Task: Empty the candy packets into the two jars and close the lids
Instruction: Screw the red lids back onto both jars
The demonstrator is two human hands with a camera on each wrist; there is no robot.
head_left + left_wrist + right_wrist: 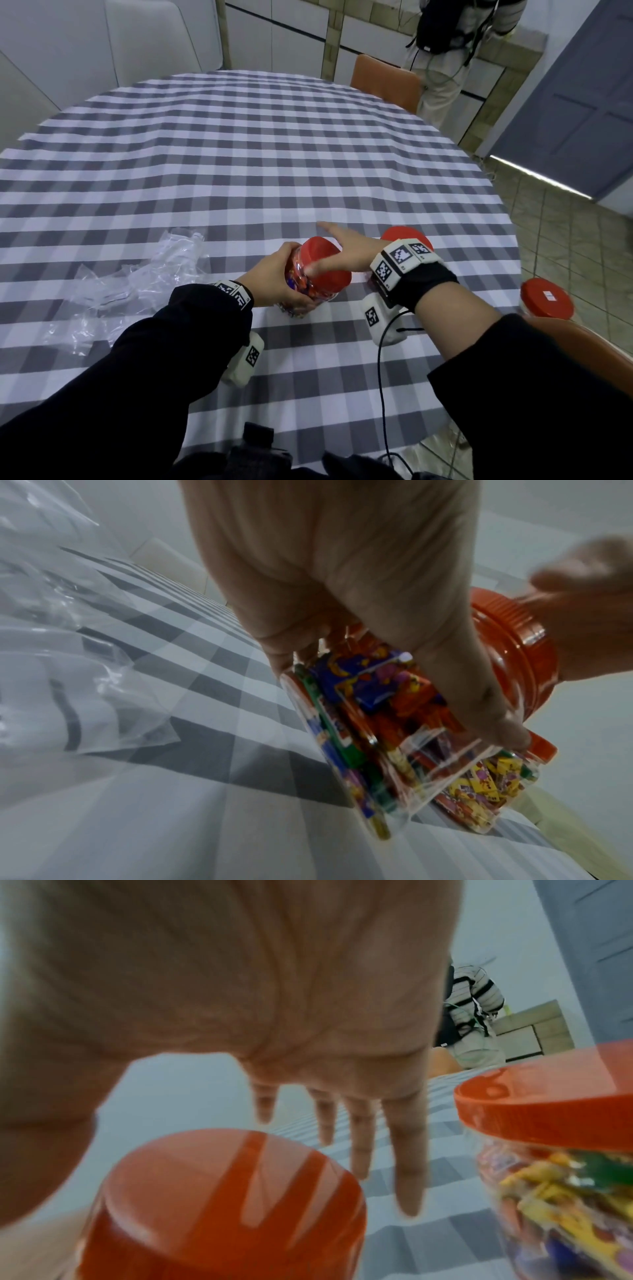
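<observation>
A clear jar (pixel 298 281) full of coloured candy leans over the checked table (pixel 239 154) near its front edge, and my left hand (pixel 274 277) grips its body. The candy jar (pixel 377 723) and left hand (pixel 342 588) fill the left wrist view. The red lid (pixel 320 248) sits on top of it. Over the lid my right hand (pixel 349 246) is spread with straight fingers, the thumb touching the lid's side. In the right wrist view the right hand (pixel 240 988) hovers above the lid (pixel 222 1191). A second lidded candy jar (pixel 565 1191) stands just right, behind my right wrist (pixel 406 236).
Crumpled empty plastic packets (pixel 137 284) lie left of the jar. Another red-lidded jar (pixel 547 298) sits past the table's right edge by an orange chair (pixel 582 346). A second orange chair (pixel 387 82) and a standing person (pixel 445 51) are at the far side.
</observation>
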